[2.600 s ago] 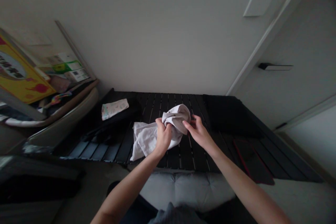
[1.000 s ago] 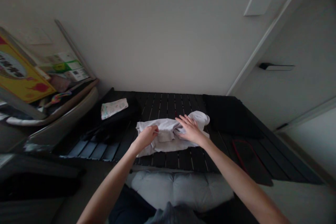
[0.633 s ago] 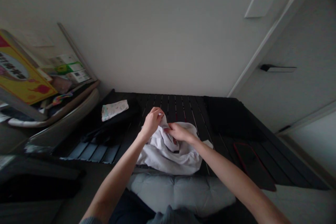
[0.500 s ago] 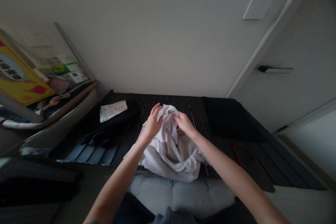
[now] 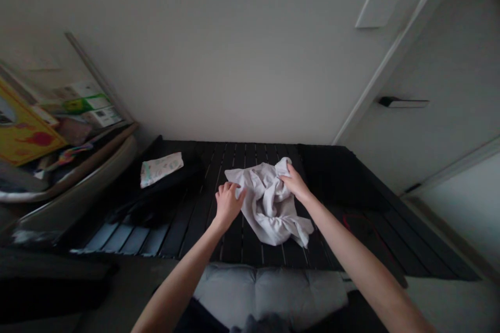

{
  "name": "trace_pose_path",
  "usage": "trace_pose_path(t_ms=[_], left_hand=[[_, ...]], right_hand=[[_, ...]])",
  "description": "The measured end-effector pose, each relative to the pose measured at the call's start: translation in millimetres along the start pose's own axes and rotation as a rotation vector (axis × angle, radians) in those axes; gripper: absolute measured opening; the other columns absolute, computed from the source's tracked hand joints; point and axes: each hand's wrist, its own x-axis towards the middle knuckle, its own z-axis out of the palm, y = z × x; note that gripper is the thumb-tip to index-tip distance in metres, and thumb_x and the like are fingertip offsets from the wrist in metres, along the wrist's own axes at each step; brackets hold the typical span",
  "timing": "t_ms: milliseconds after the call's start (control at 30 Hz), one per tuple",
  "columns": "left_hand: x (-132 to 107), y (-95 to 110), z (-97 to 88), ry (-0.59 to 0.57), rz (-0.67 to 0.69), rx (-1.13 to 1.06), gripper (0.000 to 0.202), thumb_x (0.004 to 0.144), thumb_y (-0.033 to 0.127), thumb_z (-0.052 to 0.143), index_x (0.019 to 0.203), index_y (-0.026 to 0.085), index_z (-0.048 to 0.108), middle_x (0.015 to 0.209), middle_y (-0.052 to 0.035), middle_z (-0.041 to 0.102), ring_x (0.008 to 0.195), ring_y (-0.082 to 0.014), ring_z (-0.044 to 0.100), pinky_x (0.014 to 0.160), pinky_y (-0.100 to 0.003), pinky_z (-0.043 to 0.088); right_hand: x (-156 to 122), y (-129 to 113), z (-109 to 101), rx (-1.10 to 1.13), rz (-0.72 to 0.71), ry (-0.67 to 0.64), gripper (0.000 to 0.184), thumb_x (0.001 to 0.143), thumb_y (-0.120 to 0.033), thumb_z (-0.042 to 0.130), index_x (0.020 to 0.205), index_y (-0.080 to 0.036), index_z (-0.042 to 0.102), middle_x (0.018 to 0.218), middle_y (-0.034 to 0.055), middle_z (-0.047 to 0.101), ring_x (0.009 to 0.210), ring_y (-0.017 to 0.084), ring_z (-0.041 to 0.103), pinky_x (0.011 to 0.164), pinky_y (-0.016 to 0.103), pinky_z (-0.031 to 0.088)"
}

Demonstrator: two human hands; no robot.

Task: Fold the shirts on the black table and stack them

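A crumpled pale grey cloth garment (image 5: 269, 208) lies bunched on a black slatted table (image 5: 191, 229); its exact kind is hard to make out. My right hand (image 5: 296, 183) is closed on a bunched part at the garment's upper right, lifting it a little. At the left edge, my left hand (image 5: 228, 203) is open, palm down, thumb apart from slightly bent fingers. Its thumb is beside the cloth, and whether they touch is unclear.
Black fabric (image 5: 156, 197) with a patterned pouch-like packet (image 5: 162, 169) lies on the left. Another dark cloth (image 5: 339, 177) and a red-edged dark object (image 5: 371, 239) are to the right. A grey cushion (image 5: 273, 289) sits in front. A loaded cart (image 5: 113, 153) stands far left.
My right hand has moved right with part of the garment, and the cloth has spread out and shifted away from me. My left hand has come off the top of the garment, lower down.
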Motion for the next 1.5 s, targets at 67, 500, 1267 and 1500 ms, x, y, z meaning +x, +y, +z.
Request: trace_pose_path(t_ms=[67,500,1267,1500], left_hand=[[7,20,9.7,-0.086,0.084,0.004,0.039,0.087,0.051,0.050,0.109,0.021,0.062,0.113,-0.0106,0.062,0.105,-0.0272,0.055,0.086,-0.038,0.042],[111,-105,-60.5,0.502,-0.219,-0.334,0.038,0.082,0.023,0.057,0.118,0.013,0.053,0.105,-0.0104,0.064,0.093,-0.0212,0.062,0.083,-0.033,0.049],[1,-52,-59.4,-0.397,0.209,0.063,0.024,0.075,0.013,0.046,0.073,0.014,0.070,0.071,-0.0060,0.066,0.073,-0.0175,0.062,0.068,-0.025,0.042],[-12,-48,-91.2,-0.832,0.224,0.008,0.031,0.078,0.042,0.058,0.065,0.018,0.072,0.059,-0.0004,0.064,0.055,-0.0134,0.056,0.055,-0.023,0.039]], right_hand=[[2,-5,8,0.121,-0.049,0.013,0.056,0.077,-0.023,0.053,0.132,-0.024,0.048,0.123,0.0072,0.063,0.112,0.023,0.060,0.100,0.042,0.043],[77,-29,-90,0.013,-0.120,0.449,0.071,0.088,-0.040,0.048,0.148,-0.014,0.020,0.147,0.0156,0.040,0.137,0.021,0.036,0.112,0.037,0.029],[-58,-68,-43,-0.948,0.160,-0.339,0.041,0.084,-0.009,0.043,0.120,-0.021,0.058,0.122,0.0138,0.058,0.101,0.024,0.063,0.082,0.032,0.044],[-71,-83,-52,-0.932,0.169,-0.692,0.018,0.069,-0.028,0.068,0.079,-0.014,0.072,0.080,0.0136,0.070,0.077,0.029,0.068,0.062,0.031,0.048]])
